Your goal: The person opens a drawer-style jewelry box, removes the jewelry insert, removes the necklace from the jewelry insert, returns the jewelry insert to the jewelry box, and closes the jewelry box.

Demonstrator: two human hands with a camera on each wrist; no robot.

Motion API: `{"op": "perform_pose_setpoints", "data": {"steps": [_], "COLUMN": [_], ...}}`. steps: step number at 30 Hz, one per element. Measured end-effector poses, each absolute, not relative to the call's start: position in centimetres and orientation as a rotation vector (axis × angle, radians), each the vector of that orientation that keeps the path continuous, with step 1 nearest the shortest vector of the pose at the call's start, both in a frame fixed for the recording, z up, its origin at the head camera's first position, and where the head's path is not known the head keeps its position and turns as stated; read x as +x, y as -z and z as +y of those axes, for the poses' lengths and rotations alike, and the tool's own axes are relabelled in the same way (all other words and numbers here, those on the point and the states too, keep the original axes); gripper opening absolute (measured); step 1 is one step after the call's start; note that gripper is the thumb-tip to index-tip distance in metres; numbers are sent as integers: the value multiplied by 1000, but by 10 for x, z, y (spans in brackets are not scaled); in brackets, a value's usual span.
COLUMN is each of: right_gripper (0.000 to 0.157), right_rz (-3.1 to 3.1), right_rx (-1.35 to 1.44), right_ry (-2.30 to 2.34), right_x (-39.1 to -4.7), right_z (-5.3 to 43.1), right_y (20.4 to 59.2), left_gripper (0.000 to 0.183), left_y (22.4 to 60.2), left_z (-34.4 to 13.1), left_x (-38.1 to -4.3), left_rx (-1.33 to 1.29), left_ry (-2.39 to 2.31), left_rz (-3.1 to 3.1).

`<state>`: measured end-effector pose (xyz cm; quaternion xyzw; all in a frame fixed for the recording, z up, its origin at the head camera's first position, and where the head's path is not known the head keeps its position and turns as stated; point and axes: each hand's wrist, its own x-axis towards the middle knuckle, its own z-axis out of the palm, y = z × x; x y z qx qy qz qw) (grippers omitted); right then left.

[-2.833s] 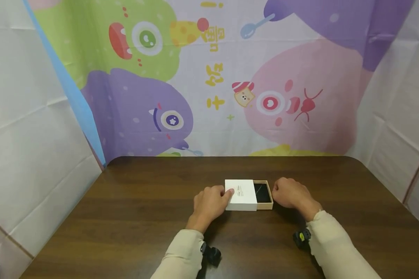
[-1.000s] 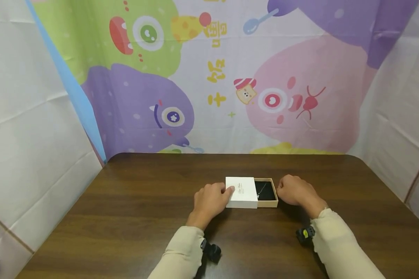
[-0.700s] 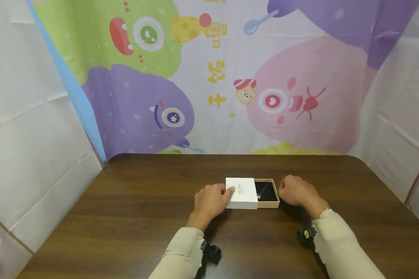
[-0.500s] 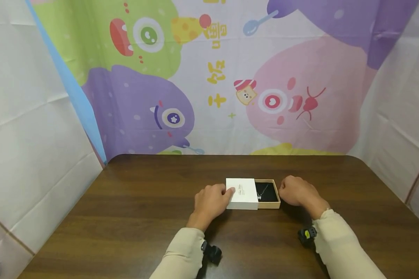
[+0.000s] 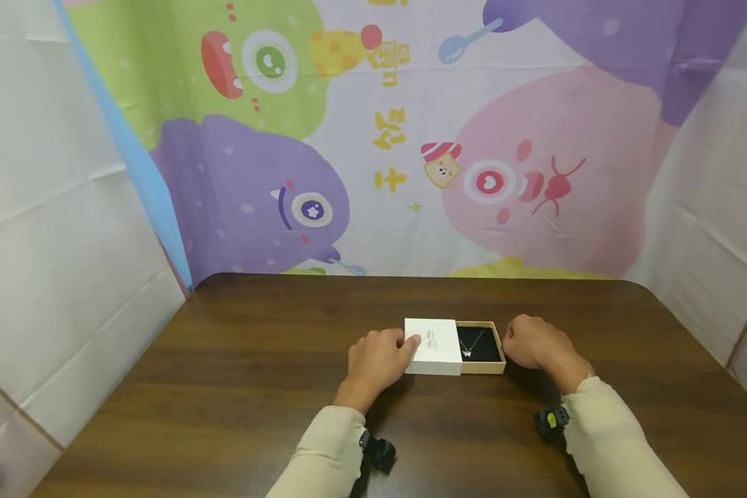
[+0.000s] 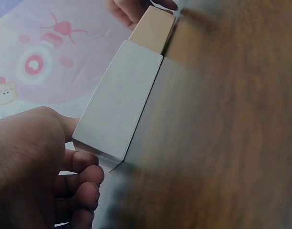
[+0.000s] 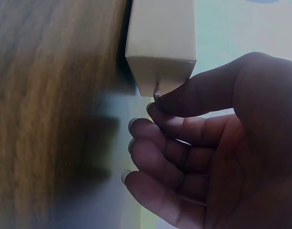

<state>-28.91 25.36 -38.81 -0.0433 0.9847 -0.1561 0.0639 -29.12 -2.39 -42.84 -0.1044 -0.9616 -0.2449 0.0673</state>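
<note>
A white jewelry box sleeve (image 5: 436, 356) lies on the table, its tan drawer (image 5: 483, 369) pulled out to the right by nearly half its length. On the black pad inside rests a silver necklace (image 5: 467, 352) with a small butterfly-shaped pendant; part of it is hidden under the sleeve. My left hand (image 5: 375, 361) grips the sleeve's left end, thumb on the printed top and fingers at the end face. At the drawer's right end, my right hand (image 5: 537, 344) pinches a small pull tab (image 7: 156, 89) between thumb and index finger, the other fingers curled.
The brown wooden table (image 5: 236, 387) extends around the box. A cartoon-printed cloth (image 5: 398, 235) hangs behind its far edge, with pale cloth walls at both sides. Black wrist cameras (image 5: 381, 454) are strapped to both sleeved forearms.
My right hand has moved right, drawing the drawer further out of the sleeve. More of the black pad shows, and the necklace with its pendant has come into view. The left hand stays on the sleeve.
</note>
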Motion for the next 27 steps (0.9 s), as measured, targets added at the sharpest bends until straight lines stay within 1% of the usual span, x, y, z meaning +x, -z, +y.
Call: {"op": "perform_pose_setpoints", "data": {"steps": [7,15,20,27], "right_gripper": [27,23,24,21], "right_rz": [2946,2987,2974,2959], "right_rx": [-122,-143,-128,-118], "right_ry": [476,470,470,464], "right_x": [-286,-288,-289,-289], "right_z": [257,256,256,258], "right_y": [389,386,384,386], "left_gripper": [40,41,41,41], "left_y": [429,429,427,428], "left_z": [-22,-24,-24,-24], "left_x": [-292,-292,-293,-293], "left_rx": [-329,-310,-310,-303], "left_ry": [740,748,750,744], "left_rz": [-2906,-2881,-2884,-2897]}}
